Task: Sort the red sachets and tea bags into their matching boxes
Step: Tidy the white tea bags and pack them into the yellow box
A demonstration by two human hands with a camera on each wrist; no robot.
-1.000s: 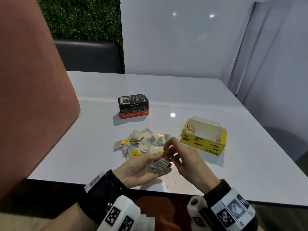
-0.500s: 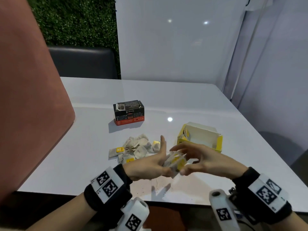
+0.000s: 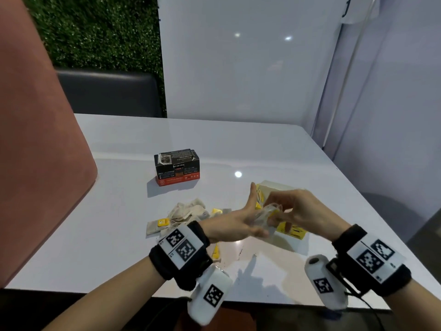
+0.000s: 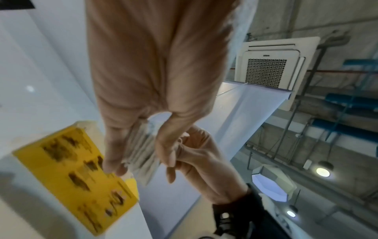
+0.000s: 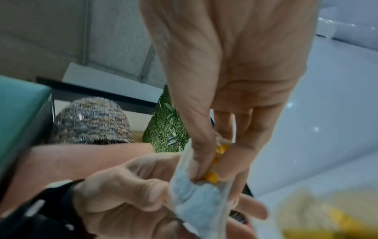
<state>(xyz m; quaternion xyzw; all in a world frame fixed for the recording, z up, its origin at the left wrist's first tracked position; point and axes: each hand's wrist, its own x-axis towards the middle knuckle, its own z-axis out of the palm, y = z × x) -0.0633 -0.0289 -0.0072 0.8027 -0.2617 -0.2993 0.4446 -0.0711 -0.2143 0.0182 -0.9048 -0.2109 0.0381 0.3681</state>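
- Since a second ago, both hands have carried the stack of tea bags from the near table edge to the right, up to the yellow box; half a second ago they were just short of it.
- Left hand [image 3: 235, 225]: palm turned toward the right hand, index finger pointing up, thumb forward. In the left wrist view its thumb and fingers [image 4: 114, 155] grip the stack [image 4: 141, 153] from both sides.
- Right hand [image 3: 303, 211]: fingers curled down onto the same stack. In the right wrist view its thumb and fingers [image 5: 199, 160] pinch the bags at their yellow tags [image 5: 214, 161].
- Stack: several pale bags pressed flat together, held off the table between the two hands, in front of the near left corner of the yellow box [image 3: 292, 231].
- Yellow box: open at the top, standing on the table [image 3: 262, 144], largely hidden behind the hands in the head view. Its contents cannot be made out.
- Loose tea bags [image 3: 188, 213]: a pile with yellow tags lying on the table left of the hands, partly hidden by the left wrist.
- One more yellow-tagged bag [image 3: 216, 253] lies on the table below the left wrist.
- Black and red box [image 3: 177, 167]: stands well apart from the yellow box, beyond the loose pile. Whether its top is open cannot be told.
- Red sachets: none can be made out in any view.
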